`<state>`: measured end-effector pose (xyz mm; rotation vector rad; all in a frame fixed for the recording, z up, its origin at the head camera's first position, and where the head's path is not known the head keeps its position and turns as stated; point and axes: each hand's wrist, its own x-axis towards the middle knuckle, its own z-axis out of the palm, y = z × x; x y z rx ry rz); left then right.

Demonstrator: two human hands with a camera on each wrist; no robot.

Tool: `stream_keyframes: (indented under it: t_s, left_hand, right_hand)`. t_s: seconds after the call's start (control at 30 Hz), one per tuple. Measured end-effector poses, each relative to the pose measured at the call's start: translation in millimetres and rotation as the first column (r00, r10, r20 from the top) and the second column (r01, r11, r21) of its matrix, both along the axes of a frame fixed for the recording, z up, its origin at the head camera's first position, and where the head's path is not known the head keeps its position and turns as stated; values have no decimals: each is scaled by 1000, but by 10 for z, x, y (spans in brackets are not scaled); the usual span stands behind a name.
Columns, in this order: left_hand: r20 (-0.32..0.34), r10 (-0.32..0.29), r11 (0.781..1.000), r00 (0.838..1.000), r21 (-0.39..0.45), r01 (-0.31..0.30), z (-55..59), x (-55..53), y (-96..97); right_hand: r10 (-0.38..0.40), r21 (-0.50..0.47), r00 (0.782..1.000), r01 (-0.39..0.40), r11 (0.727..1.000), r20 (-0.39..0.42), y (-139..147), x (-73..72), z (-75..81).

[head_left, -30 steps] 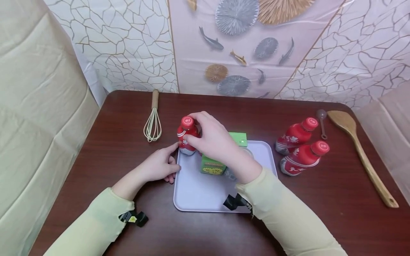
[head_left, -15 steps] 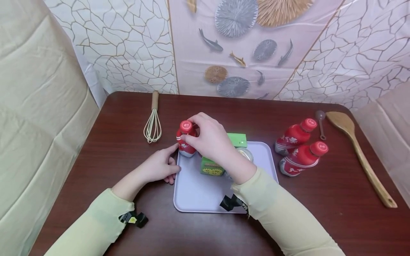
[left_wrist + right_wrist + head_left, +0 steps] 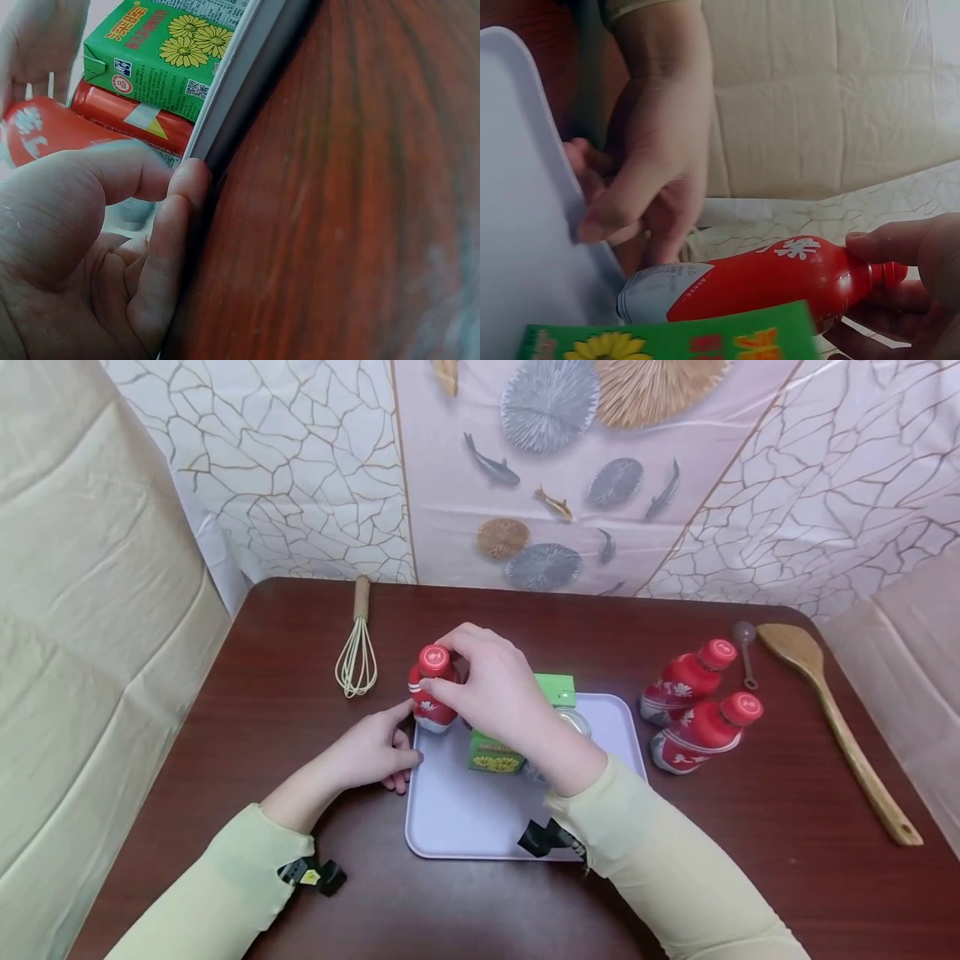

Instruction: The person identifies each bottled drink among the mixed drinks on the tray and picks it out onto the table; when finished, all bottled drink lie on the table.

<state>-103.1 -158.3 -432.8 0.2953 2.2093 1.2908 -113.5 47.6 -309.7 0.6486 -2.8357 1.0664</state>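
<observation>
My right hand (image 3: 498,689) grips a red plastic bottle (image 3: 431,708) near its neck, with the thumb in front and fingers behind. The bottle stands almost upright at the back left corner of a pale lilac tray (image 3: 465,827). On the tray's left edge, my left hand (image 3: 371,747) pinches the rim between thumb and fingers, its index finger pointing toward the bottle's base. A green drink carton (image 3: 497,758) with yellow flowers is on the tray, partly under my right hand. Beside that carton in the left wrist view lies a red can (image 3: 135,116).
Another green carton (image 3: 555,687) and a silver-topped can (image 3: 573,720) stand at the tray's back. Two red bottles (image 3: 678,685) stand right of it, near a brown measuring spoon (image 3: 745,647) and a wooden spatula (image 3: 832,702). A whisk (image 3: 357,652) lies back left.
The bottle in my right hand has come slightly down and nearer at the tray's corner. My left hand stays on the rim. The head view has tilted a little.
</observation>
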Motion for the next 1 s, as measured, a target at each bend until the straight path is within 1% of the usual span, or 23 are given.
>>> stream_keyframes:
  t_s: [0.13,0.3,0.4,0.5,0.63,0.73,0.83,1.0]
  left_hand:
    - [-15,-4,1000,1000,14,4,7,-21,26]
    - [-17,0,1000,1000,15,1,-1,-21,32]
    - [-15,2,1000,1000,18,-2,-6,-9,24]
    - [-12,1,1000,1000,16,-1,-8,6,5]
    - [-14,-2,1000,1000,25,2,-9,11,1]
    - [-16,-1,999,1000,41,2,-12,6,4]
    - [-13,1,999,1000,43,-1,-17,4,1]
    - [-19,1,1000,1000,20,0,-17,12,12]
  right_hand:
    - [14,-64,998,-18,998,-62,60,75,157]
    - [43,-129,988,-62,990,-146,144,220,346]
    - [71,-147,984,-95,985,-162,194,309,437]
    - [107,-153,981,-131,979,-160,236,394,501]
    - [169,-184,973,-197,963,-158,295,515,562]
    - [224,-225,962,-255,940,-155,334,615,593]
    - [269,-244,949,-304,921,-165,371,709,596]
    - [310,-196,924,-354,914,-224,473,831,537]
